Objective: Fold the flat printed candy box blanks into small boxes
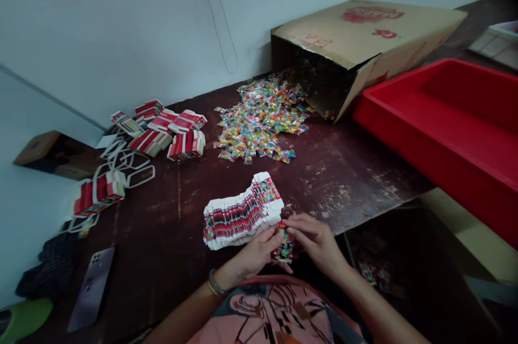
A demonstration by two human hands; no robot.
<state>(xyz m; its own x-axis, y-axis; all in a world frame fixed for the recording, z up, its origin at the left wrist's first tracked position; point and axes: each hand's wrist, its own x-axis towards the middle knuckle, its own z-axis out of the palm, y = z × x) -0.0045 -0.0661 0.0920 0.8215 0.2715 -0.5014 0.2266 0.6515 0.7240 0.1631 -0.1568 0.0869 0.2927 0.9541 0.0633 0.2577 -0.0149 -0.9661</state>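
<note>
Close to my body, a small red carton with colourful print (pixel 284 244) is between my hands. My left hand (pixel 257 251) wraps its fingers and thumb round the carton's left side. The fingers of my right hand (pixel 318 239) are pinched together at the carton's upper end; whether a candy packet is also between them is hidden. Just beyond my left hand, a long row of flattened red and white cartons (pixel 238 217) stands on the dark table (pixel 324 171). Further back lies a heap of small clear packets of colourful candy (pixel 259 117).
A cardboard box (pixel 364 31) lies on its side at the back, its mouth towards the candy. At right is a red tray (pixel 445 123). Bundled cartons (pixel 186 144), white bands (pixel 141 174), a small brown box (pixel 56 155) and a phone (pixel 92 287) are at left.
</note>
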